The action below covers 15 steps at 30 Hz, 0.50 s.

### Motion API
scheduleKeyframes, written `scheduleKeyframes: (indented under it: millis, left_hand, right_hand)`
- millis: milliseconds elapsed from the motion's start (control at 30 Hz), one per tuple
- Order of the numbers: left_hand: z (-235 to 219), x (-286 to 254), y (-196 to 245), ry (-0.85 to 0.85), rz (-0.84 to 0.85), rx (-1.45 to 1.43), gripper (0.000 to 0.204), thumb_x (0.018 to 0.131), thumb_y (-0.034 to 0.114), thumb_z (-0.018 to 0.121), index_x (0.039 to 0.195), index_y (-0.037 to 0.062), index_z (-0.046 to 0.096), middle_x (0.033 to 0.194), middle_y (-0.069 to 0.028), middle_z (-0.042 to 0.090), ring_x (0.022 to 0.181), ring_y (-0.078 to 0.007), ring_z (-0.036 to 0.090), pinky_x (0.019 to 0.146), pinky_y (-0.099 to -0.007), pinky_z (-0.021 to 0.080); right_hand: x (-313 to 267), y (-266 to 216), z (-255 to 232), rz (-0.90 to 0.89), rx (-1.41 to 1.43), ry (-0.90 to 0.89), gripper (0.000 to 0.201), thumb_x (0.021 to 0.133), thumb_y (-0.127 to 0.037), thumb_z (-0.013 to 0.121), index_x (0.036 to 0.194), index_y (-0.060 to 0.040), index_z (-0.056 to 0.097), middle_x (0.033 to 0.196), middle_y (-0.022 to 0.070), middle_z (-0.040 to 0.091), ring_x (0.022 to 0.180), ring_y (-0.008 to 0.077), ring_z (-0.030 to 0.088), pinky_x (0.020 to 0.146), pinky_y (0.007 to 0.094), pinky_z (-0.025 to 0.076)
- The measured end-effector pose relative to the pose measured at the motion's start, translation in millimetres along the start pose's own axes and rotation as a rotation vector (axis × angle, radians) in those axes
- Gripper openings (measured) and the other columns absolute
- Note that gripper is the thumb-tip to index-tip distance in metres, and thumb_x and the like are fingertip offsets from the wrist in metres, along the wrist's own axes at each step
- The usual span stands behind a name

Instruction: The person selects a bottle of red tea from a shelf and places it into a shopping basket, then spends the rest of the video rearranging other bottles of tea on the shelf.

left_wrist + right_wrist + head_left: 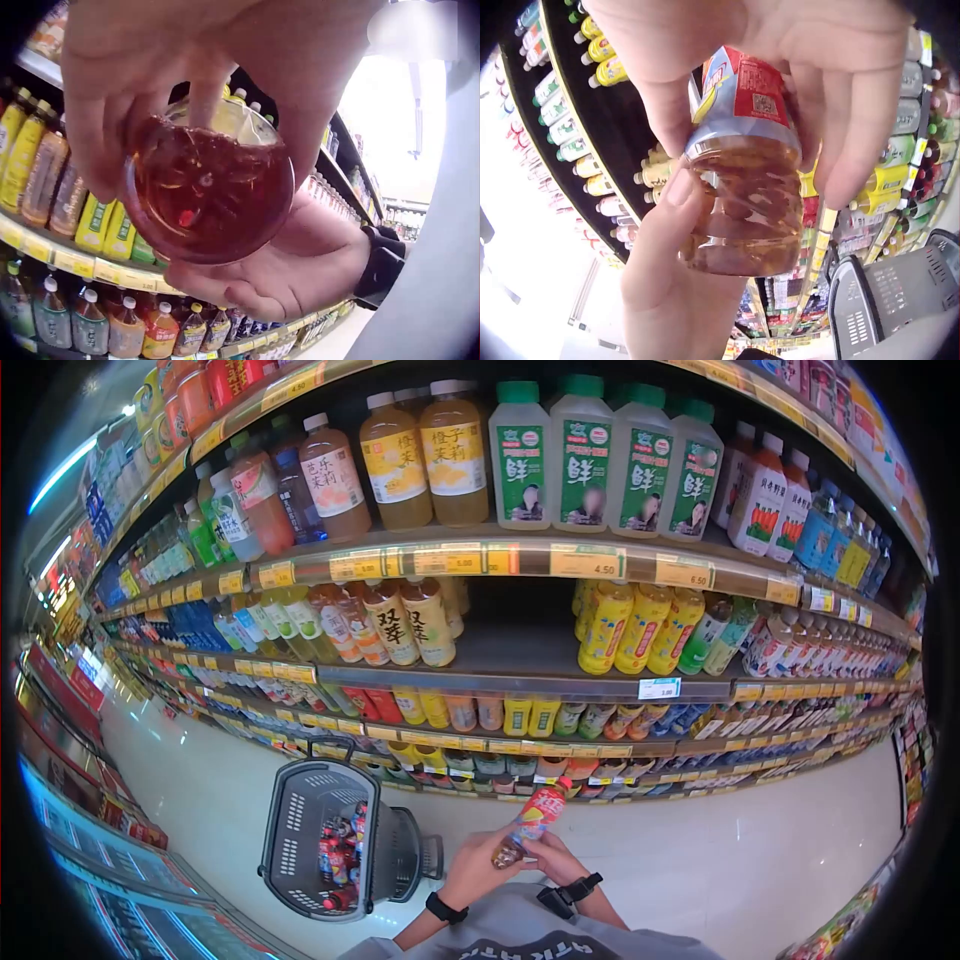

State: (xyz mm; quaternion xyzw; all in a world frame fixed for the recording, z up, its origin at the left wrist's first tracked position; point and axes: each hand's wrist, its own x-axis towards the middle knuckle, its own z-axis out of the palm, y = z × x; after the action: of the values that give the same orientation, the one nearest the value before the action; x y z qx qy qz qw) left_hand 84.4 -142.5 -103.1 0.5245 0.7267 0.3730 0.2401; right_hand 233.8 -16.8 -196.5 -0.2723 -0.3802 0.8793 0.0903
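Observation:
Both hands hold one plastic drink bottle (540,815) in front of the body, its red cap tilted up toward the shelves. It has a red and blue label and amber-brown drink inside. My left hand (482,875) grips the lower body; its thumb (681,187) lies against the clear plastic under the label in the right wrist view. With thumb and fingers on opposite sides, my right hand (757,45) holds the labelled part. Seen from the left wrist, the round base (210,195) faces the camera, and the right hand (300,262) shows behind and below it.
A grey wheeled shopping basket (285,830) stands on the floor at the left, with several red-capped bottles (340,850) in it. Shelves (520,680) of bottled drinks run across the front, price tags along their edges. A glass-fronted cooler (130,900) lies at the lower left.

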Motion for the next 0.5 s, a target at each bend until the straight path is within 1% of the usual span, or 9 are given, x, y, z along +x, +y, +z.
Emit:
scheduleKeyframes:
  millis: [33,67,167,200,300,333,400,467,500]
  left_hand:
    - [9,4,4,-0.034,0.009,0.006,0.071,0.079,0.032,0.081,0.143,0.0123,0.056,0.115,-0.0194,0.068,0.107,-0.0388,0.063,0.093,-0.0439,0.051]
    - [18,5,5,-0.074,-0.001,0.013,0.073,0.081,0.032,0.08,0.146,0.0137,0.053,0.118,-0.0202,0.067,0.111,-0.0393,0.062,0.095,-0.0447,0.051]
    - [37,7,14,-0.076,0.048,0.053,0.073,0.082,0.031,0.079,0.147,0.0145,0.051,0.119,-0.0199,0.067,0.111,-0.0392,0.061,0.095,-0.0449,0.051]
    - [40,6,20,-0.089,0.012,0.052,0.075,0.082,0.029,0.079,0.148,0.0133,0.049,0.12,-0.0197,0.067,0.111,-0.0393,0.061,0.095,-0.0445,0.051]
    - [45,7,17,-0.042,-0.018,0.038,0.075,0.082,0.023,0.079,0.148,0.0098,0.047,0.126,-0.0203,0.065,0.114,-0.0394,0.061,0.096,-0.0445,0.051]
    - [44,10,14,0.0,0.006,0.034,0.073,0.083,0.021,0.078,0.148,0.01,0.047,0.128,-0.0208,0.064,0.116,-0.0398,0.06,0.097,-0.0447,0.05]
    - [41,19,8,0.08,0.057,0.026,0.07,0.084,0.017,0.075,0.148,0.0102,0.047,0.132,-0.0217,0.061,0.119,-0.0405,0.058,0.1,-0.0451,0.049]
    - [24,39,13,0.162,0.116,0.036,0.069,0.085,0.014,0.074,0.148,0.0091,0.047,0.136,-0.0226,0.058,0.123,-0.0409,0.056,0.102,-0.0462,0.048]
    - [13,51,17,0.198,0.15,0.04,0.068,0.085,0.012,0.073,0.148,0.0085,0.047,0.137,-0.023,0.057,0.125,-0.041,0.054,0.103,-0.0468,0.047]
  right_hand:
    - [-7,0,-8,-0.005,0.002,0.032,0.057,0.1,-0.028,0.065,0.147,-0.0064,0.042,0.139,0.0079,0.056,0.127,0.0209,0.056,0.097,0.0422,0.055]
    - [-10,4,-19,-0.001,-0.002,0.079,0.051,0.101,-0.02,0.063,0.145,-0.0064,0.042,0.136,0.0097,0.058,0.121,0.0224,0.061,0.093,0.0426,0.058]
    - [-26,3,-29,-0.067,0.017,0.111,0.057,0.094,-0.021,0.073,0.14,-0.0027,0.045,0.132,0.0103,0.06,0.119,0.0215,0.062,0.095,0.039,0.056]
    - [-27,1,-32,-0.061,0.031,0.142,0.057,0.09,-0.012,0.076,0.138,-0.001,0.045,0.13,0.0109,0.061,0.117,0.022,0.063,0.095,0.0381,0.057]
    - [-22,-9,-28,-0.192,-0.071,0.11,0.059,0.088,-0.008,0.078,0.137,-0.0017,0.046,0.131,0.0101,0.061,0.119,0.0216,0.063,0.095,0.0369,0.056]
    - [-17,-15,-22,-0.304,-0.164,0.116,0.062,0.085,-0.007,0.081,0.136,-0.0019,0.046,0.131,0.0094,0.061,0.117,0.021,0.063,0.096,0.0372,0.056]
    - [-7,-30,-11,-0.384,-0.226,0.127,0.062,0.084,-0.009,0.082,0.136,-0.0024,0.047,0.132,0.0092,0.061,0.116,0.0208,0.064,0.097,0.0371,0.054]
    - [9,-46,-5,-0.449,-0.332,0.133,0.064,0.082,-0.01,0.084,0.135,-0.0025,0.05,0.133,0.0083,0.061,0.115,0.0206,0.064,0.1,0.0378,0.052]
    - [18,-56,-2,-0.531,-0.411,0.133,0.065,0.082,-0.01,0.085,0.136,-0.0025,0.05,0.133,0.0086,0.061,0.116,0.0206,0.064,0.1,0.0376,0.051]
